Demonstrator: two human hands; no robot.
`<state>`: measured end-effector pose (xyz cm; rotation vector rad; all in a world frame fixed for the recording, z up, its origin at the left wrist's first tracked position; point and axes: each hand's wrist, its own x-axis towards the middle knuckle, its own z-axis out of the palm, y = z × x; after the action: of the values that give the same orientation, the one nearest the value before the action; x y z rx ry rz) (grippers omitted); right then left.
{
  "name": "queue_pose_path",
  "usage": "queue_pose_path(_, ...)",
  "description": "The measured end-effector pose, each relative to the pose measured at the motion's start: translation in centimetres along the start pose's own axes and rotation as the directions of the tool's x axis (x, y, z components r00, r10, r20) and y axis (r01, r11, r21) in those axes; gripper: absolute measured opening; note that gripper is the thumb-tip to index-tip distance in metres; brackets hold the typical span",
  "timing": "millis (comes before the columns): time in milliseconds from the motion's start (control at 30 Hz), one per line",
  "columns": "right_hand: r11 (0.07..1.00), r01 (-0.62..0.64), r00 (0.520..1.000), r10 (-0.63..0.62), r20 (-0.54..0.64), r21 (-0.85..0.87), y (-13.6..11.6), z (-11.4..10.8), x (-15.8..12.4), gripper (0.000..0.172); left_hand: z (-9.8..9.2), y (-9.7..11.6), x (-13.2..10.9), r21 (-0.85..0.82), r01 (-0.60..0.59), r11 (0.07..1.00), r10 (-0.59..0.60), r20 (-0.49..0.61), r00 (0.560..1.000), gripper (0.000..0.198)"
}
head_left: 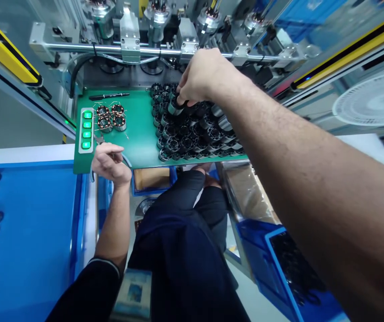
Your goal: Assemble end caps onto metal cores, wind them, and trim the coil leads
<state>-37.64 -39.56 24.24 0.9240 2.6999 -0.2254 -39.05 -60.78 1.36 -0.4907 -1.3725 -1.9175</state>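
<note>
My right hand [200,78] reaches over a dense block of black stator cores [185,134] and pinches one stator core [176,107] at its upper rim, tilted above the others. Part of the block is hidden behind my right forearm. My left hand [109,164] hovers at the near left edge of the green work surface [138,138], fingers loosely curled with nothing visible in them. Beneath it lie pliers [100,139], mostly covered by the hand. Several copper-wound stators [111,117] stand grouped just beyond, wire ends sticking out.
A panel with green lit buttons [86,129] sits at the left, near a black pen [108,96]. Machine spindles and a metal rail [104,48] span the back. A blue tray [34,241] holds wound stators at left; a blue bin [275,264] stands lower right.
</note>
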Motion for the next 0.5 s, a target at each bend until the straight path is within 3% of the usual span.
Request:
queue_pose_path(267,1.000,0.001,0.999,0.000,-0.034,0.026,0.0,0.0,0.1,0.020,0.2,0.2,0.2,-0.003,-0.022,1.000,0.022,0.003,1.000,0.068)
queue_pose_path(433,0.997,0.019,0.997,-0.013,-0.079,0.079,0.8,0.1,1.4,0.036,0.0,0.1,0.4,0.069,0.018,0.997,-0.019,0.019,1.000,0.070)
queue_pose_path(500,0.987,0.079,0.994,-0.067,-0.086,0.137,1.0,0.1,1.9,0.031,-0.3,0.1,0.5,0.079,0.023,0.997,-0.025,0.025,0.999,0.069)
